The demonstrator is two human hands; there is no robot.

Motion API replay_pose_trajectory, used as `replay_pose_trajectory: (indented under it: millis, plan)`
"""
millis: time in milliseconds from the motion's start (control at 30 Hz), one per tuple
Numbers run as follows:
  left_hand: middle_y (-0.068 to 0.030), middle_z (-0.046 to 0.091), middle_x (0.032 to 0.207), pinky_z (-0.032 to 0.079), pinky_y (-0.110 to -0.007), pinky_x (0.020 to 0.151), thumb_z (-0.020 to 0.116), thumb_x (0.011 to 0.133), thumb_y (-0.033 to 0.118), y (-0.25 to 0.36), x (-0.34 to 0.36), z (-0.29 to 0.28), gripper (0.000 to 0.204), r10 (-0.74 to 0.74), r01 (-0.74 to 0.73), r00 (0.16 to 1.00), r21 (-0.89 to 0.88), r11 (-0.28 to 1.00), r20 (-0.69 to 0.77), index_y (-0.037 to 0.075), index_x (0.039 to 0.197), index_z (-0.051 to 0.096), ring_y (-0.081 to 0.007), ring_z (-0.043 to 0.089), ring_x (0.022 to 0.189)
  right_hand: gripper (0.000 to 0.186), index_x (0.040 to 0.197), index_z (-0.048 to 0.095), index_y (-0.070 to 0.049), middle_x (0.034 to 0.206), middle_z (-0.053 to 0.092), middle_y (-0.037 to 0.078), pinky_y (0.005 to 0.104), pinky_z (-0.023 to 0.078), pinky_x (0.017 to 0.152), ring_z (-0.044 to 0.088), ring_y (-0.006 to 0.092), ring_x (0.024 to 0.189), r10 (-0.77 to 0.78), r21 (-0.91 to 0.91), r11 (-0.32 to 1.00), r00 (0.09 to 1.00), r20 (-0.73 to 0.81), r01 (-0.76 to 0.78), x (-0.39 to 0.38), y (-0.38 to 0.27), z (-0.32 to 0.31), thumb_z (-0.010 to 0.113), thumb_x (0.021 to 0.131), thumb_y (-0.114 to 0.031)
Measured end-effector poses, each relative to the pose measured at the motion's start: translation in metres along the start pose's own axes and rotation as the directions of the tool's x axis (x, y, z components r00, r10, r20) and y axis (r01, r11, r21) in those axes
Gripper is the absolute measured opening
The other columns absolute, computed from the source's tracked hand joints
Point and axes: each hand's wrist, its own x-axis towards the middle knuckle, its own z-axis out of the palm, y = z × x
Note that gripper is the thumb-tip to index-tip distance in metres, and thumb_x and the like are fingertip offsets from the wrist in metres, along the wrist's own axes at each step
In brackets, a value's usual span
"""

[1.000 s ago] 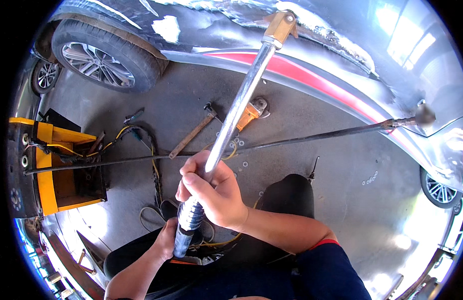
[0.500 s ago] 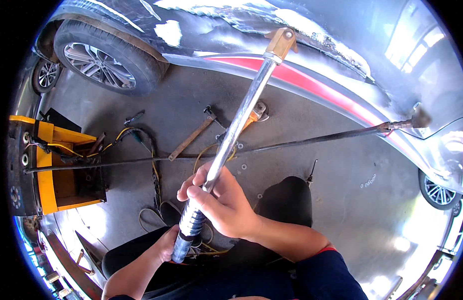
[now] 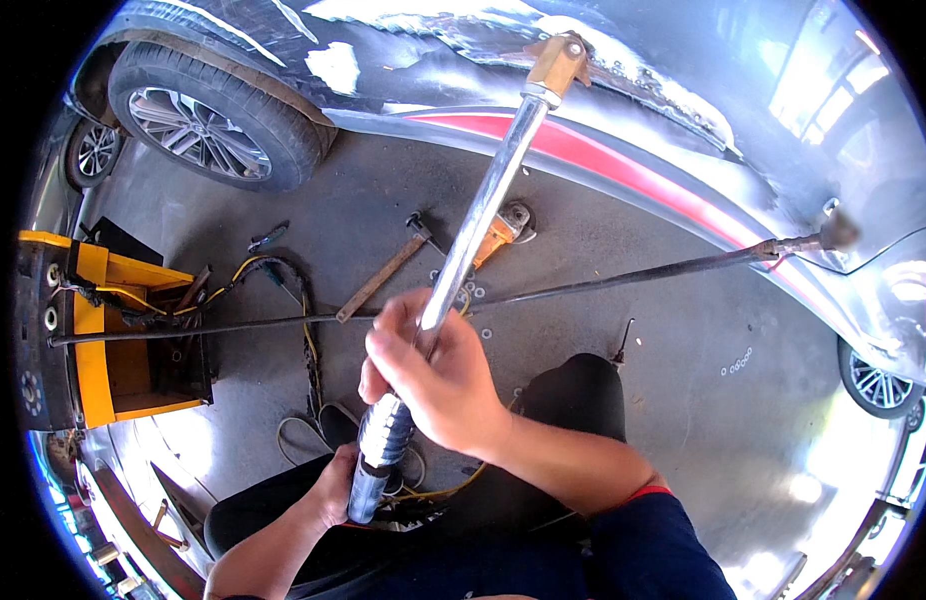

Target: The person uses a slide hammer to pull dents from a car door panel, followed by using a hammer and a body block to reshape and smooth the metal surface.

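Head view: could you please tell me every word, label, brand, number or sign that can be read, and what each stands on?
No word, label, brand, number or sign can be read.
Large tyre: any sidewall lettering is too small to make out.
Orange grinder: no legible marking; the chrome tool hides part of it.
Yellow and black cabinet: nothing legible.

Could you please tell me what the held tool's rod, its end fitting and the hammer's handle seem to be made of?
Rod: polished metal, probably chromed steel, given its mirror-like streaks.
End fitting: duller, brass-coloured metal; brass or plated steel, I can't tell which.
Hammer's handle: likely wood, judging by its matte brown surface.
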Motion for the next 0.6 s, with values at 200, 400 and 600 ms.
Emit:
replay_pose_trajectory:
  millis: [200,400,600]
  plan:
    - [-0.0078,0.066,0.095,0.056,-0.036,0.081,0.031,0.107,0.039,-0.005,0.002,-0.022,0.046,0.057,-0.053,0.998,0.117,0.992,-0.038,0.005,0.117,0.060,-0.0205,0.066,0.085,0.033,0.127,0.050,0.004,0.068,0.062,0.010,0.0378,0.054,0.068,0.064,0.0213,0.068,-0.004,0.062,0.998,0.999,0.039,0.001,0.044,-0.049,-0.010,0.058,0.099,-0.013]
    - [-0.0119,0.067,0.101,0.057,-0.038,0.083,0.033,0.106,0.036,-0.008,0.008,-0.019,0.044,0.130,-0.119,0.990,0.177,0.977,-0.054,0.004,0.124,0.057,-0.0211,0.067,0.090,0.017,0.116,0.050,-0.005,0.092,0.060,0.006,0.0350,0.054,0.076,0.064,0.0146,0.080,-0.138,0.105,0.985,0.990,0.002,0.137,-0.009,0.024,0.000,0.058,0.100,-0.005]
    - [-0.0124,0.059,0.103,0.051,-0.035,0.087,0.046,0.098,0.029,-0.009,0.022,-0.048,0.035,0.567,-0.556,0.739,0.147,0.818,-0.363,0.004,0.121,0.052,-0.0229,0.061,0.095,0.027,0.123,0.045,-0.005,0.106,0.061,0.010,0.0343,0.050,0.087,0.062,0.0153,0.100,-0.056,-0.014,0.998,0.997,0.050,0.057,0.007,0.011,0.006,0.059,0.100,-0.005]
